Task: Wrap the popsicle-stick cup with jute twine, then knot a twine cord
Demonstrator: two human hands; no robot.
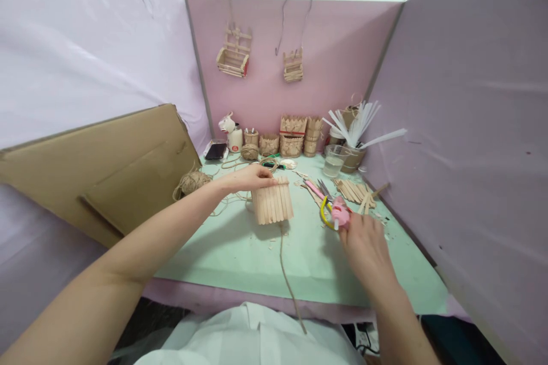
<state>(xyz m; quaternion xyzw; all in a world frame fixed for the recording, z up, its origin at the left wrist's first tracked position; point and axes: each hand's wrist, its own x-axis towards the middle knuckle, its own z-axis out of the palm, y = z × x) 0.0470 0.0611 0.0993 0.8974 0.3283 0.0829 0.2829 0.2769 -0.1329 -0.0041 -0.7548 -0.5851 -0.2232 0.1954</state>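
My left hand (256, 175) pinches the upper rim of a small basket made of upright wooden craft sticks (273, 205), tilted a little over the table. A length of twine (286, 274) runs from below the basket across the table edge onto my lap. On the right, my right hand (363, 239) is closed on a pink glue gun (341, 214), with a whitish glue stick showing at its near end. Scissors with yellow handles (324, 212) lie right beside the glue gun, partly behind it. My fingers hide part of the glue gun.
Loose craft sticks (355, 191) lie at the right. Behind them stand a plastic cup of water (335, 161) and a pot of white strips (353, 159). Finished stick baskets (291, 145) line the back. A twine ball (193, 181) lies by the cardboard (128, 154) at left.
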